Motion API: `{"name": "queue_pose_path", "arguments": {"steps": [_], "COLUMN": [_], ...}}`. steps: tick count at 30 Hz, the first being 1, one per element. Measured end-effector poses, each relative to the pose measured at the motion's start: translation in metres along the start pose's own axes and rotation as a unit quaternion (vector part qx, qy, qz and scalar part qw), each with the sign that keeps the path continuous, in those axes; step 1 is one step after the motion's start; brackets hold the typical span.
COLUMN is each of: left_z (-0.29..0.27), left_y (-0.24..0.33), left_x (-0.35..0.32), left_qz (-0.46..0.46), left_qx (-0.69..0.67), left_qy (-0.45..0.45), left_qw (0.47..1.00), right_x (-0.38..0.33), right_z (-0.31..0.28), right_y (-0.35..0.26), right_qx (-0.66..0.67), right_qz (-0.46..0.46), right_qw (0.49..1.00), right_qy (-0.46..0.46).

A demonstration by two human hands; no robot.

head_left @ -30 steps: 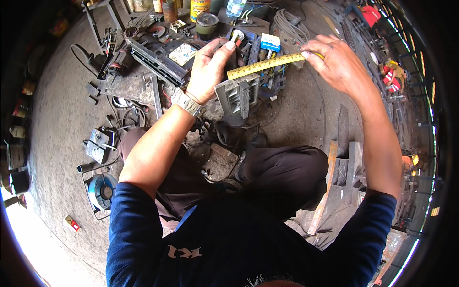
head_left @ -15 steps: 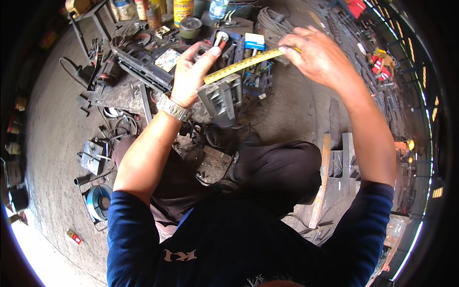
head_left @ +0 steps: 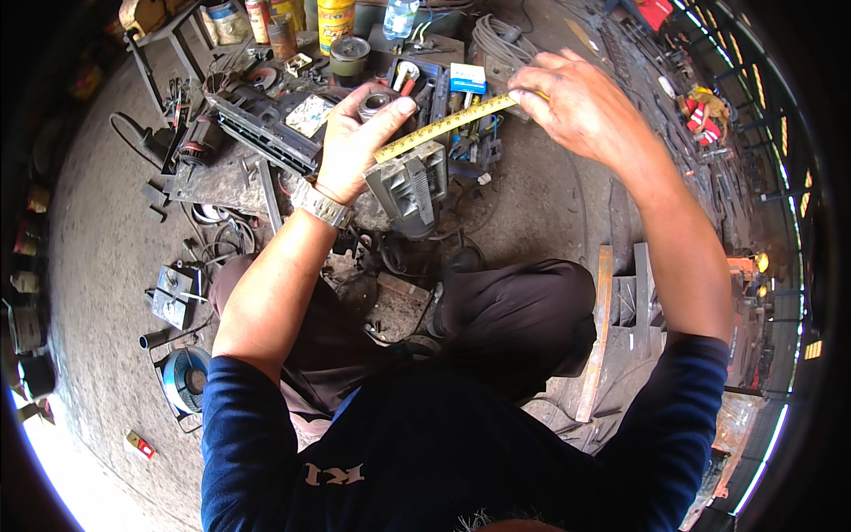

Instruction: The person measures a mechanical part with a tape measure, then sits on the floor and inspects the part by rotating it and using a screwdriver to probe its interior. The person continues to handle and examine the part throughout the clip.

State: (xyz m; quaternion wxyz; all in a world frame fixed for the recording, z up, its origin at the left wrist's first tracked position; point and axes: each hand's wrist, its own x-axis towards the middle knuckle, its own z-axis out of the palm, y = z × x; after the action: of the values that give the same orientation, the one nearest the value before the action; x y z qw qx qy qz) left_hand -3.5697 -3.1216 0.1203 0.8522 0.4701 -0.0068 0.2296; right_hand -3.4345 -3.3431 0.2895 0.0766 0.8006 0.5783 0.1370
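Yellow tape measure (head_left: 446,126) — still stretched between hands (head_left: 578,108)

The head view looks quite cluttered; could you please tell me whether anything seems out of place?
Perhaps the small red-and-yellow object: it lies by itself on the floor at lower left. The yellow measuring tape shows no obvious kink.

The wide head-worn view faces down from close above.
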Motion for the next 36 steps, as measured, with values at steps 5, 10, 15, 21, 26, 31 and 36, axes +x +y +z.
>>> {"name": "queue_pose_path", "arguments": {"steps": [5, 10, 15, 21, 26, 31, 36], "left_z": [-0.003, -0.001, -0.003, -0.009, -0.004, -0.002, -0.004], "left_y": [0.002, 0.0, 0.002, -0.005, 0.0, -0.001, -0.001], "left_x": [0.002, 0.001, 0.0, 0.004, 0.002, 0.003, 0.005], "left_qz": [0.013, 0.022, 0.02, 0.025, 0.016, 0.021, 0.012], "left_qx": [0.05, 0.06, 0.077, 0.096, 0.072, 0.051, 0.049], "left_qy": [-0.001, 0.003, -0.002, -0.014, 0.008, 0.006, 0.005], "left_qw": [0.999, 0.998, 0.997, 0.995, 0.997, 0.998, 0.999], "right_x": [0.001, -0.001, 0.001, -0.001, 0.0, 0.001, -0.001], "right_z": [0.0, 0.001, -0.006, -0.005, -0.003, -0.004, 0.004], "right_y": [-0.005, -0.005, -0.011, -0.011, -0.01, -0.009, -0.004], "right_qx": [-0.004, -0.014, -0.006, -0.02, -0.004, 0.005, 0.0], "right_qz": [0.015, 0.022, 0.022, 0.023, 0.019, 0.025, 0.01], "right_qw": [1.0, 1.0, 1.0, 0.999, 0.999, 0.999, 1.0], "right_qy": [-0.011, -0.006, -0.019, -0.021, -0.026, -0.036, -0.008]}}
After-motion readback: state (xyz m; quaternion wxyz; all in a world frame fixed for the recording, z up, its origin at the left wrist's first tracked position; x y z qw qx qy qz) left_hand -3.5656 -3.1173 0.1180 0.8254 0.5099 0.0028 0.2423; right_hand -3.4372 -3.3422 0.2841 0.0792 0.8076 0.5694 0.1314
